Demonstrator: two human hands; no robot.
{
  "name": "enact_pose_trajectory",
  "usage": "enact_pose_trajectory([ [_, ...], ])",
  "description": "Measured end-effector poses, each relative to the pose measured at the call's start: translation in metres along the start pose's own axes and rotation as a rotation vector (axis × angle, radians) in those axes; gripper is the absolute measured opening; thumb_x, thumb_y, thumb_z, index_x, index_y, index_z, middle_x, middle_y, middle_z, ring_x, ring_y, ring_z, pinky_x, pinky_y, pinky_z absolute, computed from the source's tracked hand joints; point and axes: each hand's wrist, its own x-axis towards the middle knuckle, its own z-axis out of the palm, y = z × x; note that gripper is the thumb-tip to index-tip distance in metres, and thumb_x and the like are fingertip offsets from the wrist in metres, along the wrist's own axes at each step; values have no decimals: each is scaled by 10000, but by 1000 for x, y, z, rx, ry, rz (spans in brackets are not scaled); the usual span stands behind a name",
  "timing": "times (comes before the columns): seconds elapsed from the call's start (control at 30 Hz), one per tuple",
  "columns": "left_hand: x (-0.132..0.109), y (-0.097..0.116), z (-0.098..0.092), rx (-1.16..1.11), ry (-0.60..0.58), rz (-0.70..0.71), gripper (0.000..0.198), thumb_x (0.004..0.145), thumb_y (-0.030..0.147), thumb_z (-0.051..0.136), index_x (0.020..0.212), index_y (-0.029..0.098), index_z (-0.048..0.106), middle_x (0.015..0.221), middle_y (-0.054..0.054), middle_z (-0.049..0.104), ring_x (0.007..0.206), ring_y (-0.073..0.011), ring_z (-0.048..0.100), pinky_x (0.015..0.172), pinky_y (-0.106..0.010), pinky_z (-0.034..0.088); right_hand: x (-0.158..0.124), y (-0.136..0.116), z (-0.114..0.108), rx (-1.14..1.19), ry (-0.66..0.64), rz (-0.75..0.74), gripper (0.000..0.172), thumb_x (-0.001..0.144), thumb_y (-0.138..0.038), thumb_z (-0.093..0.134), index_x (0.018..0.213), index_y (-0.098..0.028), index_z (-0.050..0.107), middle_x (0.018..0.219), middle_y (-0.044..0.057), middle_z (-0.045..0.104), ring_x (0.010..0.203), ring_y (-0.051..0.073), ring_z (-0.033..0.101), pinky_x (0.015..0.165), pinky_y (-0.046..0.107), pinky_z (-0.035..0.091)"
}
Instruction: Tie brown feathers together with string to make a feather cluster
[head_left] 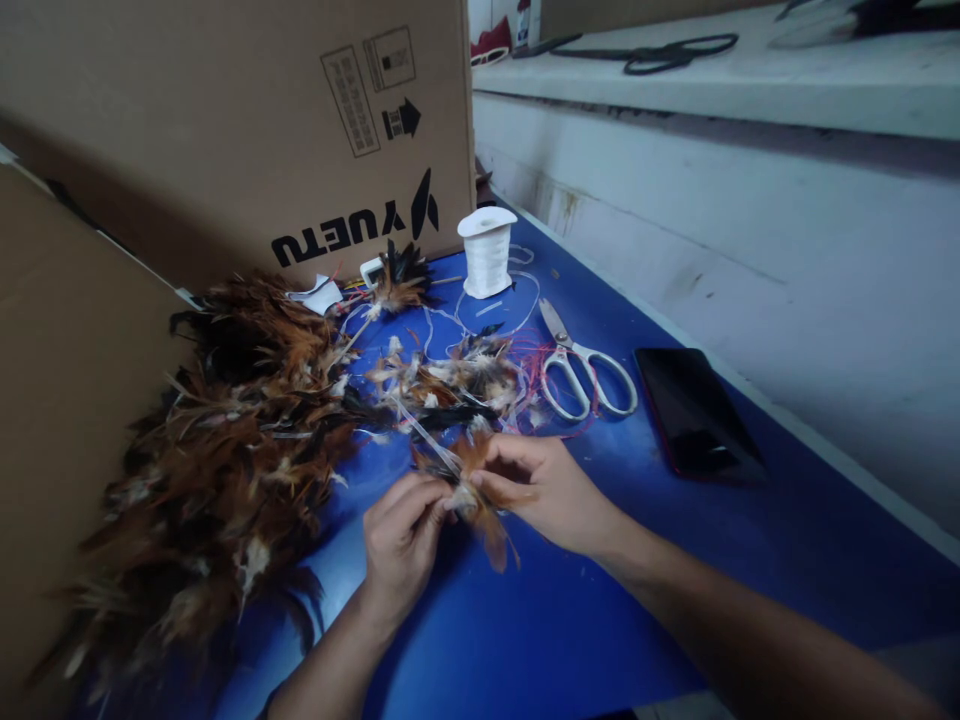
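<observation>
Both hands pinch brown feathers — blue tabletop below, cardboard box behind (its lettering inverted).

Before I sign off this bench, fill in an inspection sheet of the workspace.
Surface: blue tabletop, loose feathers scattered on it.
Job's things: feather bunch in the hands; feather pile at left; white spool upright; scissors lying near it.
Clutter: tangled red thread beside the scissors; phone at right.
Hands: left hand and right hand both pinch the feather bunch.
Cables: none identifiable; thin coloured strands near the carton are too small to tell.
Surroundings: printed carton behind; pale ledge at right, dark scissors on it.
</observation>
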Motion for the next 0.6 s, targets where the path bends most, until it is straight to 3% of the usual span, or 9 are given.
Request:
enact_pose_trajectory([
  [0.17, 0, 0, 1, 9, 36, -9, 95, 807, 123, 568, 808, 172, 650, 692, -36, 635, 629, -124, 587, 607, -223, 469, 0, 2, 2, 11, 17, -5, 294, 764, -408, 607, 626, -159, 533, 589, -16, 505, 561, 97, 467, 541, 232, 390],
  [0.37, 0, 1, 2, 3, 61, -20, 95, 805, 127, 568, 816, 171, 652, 688, -31, 639, 636, -127, 599, 608, -224, 469, 0, 4, 4, -28, 51, -31, 173, 752, -264, 596, 623, -164, 540, 598, -19, 538, 567, 95, 479, 538, 218, 388],
  [0.6, -1, 1, 2, -3, 61, -49, 83, 800, 143, 579, 805, 171, 657, 697, -36, 649, 632, -131, 599, 603, -229, 475, -1, 3, 4, -32, 54, -24, 155, 745, -221, 583, 607, -170, 534, 574, -25, 545, 550, 98, 497, 525, 219, 400],
])
